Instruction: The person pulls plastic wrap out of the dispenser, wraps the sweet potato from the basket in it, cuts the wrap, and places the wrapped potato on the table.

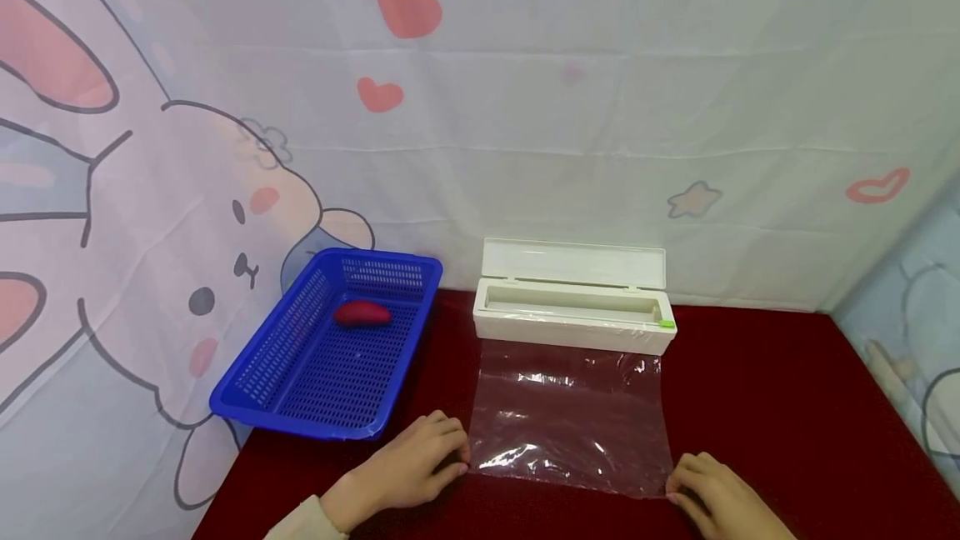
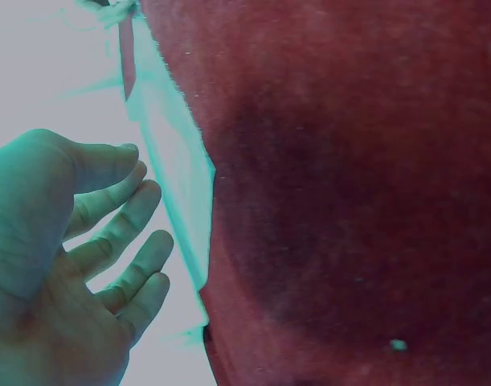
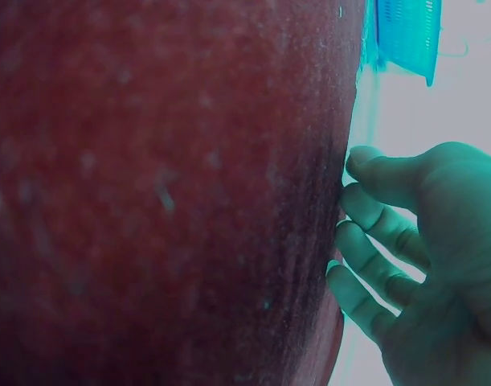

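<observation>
A sheet of clear cling film (image 1: 570, 423) stretches from the front of a white cling film dispenser (image 1: 573, 323) over the dark red cloth. Its near left corner is pinched by my left hand (image 1: 423, 461). At the near right corner, my right hand (image 1: 716, 494) pinches the film between thumb and fingers. In the left wrist view the left hand (image 2: 84, 241) has its thumb tip close to the index finger. The right wrist view shows the right hand (image 3: 414, 257) with thumb and index nearly together. The dispenser's lid (image 1: 573, 262) stands raised at the back.
Left of the film, a blue plastic basket (image 1: 390, 390) holds one red, elongated item (image 1: 362, 313). A small green slider (image 1: 666, 324) sits on the dispenser's right end. Behind the red-clothed table (image 1: 780, 407) hangs a printed curtain (image 1: 525, 107).
</observation>
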Tool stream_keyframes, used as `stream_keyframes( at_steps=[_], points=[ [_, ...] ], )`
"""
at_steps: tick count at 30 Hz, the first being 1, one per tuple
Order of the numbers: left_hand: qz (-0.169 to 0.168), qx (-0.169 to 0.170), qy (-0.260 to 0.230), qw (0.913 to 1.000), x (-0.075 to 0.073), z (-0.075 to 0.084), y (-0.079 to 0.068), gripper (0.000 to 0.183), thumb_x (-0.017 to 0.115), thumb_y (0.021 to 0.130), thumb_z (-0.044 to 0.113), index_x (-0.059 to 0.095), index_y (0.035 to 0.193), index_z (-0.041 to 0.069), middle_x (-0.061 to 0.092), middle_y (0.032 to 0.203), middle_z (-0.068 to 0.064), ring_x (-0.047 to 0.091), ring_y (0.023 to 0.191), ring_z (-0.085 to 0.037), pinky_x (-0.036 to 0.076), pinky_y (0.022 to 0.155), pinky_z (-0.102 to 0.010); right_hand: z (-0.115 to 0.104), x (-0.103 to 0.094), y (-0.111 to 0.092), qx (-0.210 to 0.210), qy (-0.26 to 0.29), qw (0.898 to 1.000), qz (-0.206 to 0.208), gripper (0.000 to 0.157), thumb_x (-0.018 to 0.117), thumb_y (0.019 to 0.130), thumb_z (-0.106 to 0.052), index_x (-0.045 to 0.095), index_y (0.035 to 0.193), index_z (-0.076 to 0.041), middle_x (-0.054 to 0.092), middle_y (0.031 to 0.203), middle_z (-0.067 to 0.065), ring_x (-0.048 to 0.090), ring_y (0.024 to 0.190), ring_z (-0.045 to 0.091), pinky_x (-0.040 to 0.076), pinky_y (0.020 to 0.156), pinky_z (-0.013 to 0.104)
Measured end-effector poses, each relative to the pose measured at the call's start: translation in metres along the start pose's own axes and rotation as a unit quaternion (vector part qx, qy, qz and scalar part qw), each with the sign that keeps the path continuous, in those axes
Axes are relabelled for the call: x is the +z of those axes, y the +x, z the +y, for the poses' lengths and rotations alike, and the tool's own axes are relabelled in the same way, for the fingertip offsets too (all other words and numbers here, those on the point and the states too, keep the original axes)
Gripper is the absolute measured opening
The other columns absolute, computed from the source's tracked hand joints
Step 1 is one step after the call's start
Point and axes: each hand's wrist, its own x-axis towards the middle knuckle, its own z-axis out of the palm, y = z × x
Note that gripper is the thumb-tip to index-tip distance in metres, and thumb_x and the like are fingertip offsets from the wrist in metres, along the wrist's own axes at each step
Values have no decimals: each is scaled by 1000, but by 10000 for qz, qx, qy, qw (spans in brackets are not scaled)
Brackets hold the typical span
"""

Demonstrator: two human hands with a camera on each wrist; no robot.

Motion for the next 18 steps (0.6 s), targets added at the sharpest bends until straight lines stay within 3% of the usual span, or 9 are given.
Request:
stream_keyframes(
  at_steps=[13,18],
  points=[
    [5,-144,120,9998,-19,9,7,6,75,100,21,70,103,20,67,103,12,55,99,-7,51,91,-31,3,8,-2,-381,-237,9981,433,36,91,77,-5,69,86,-32,54,90,-28,43,82,-9,41,63,17],
    [43,-166,85,9998,-31,13,11,6,74,101,22,70,104,20,67,104,11,56,101,-8,51,92,-32,1,6,-2,-184,-84,9993,305,34,91,79,-7,70,85,-33,54,90,-28,42,82,-8,41,63,17]
  ],
)
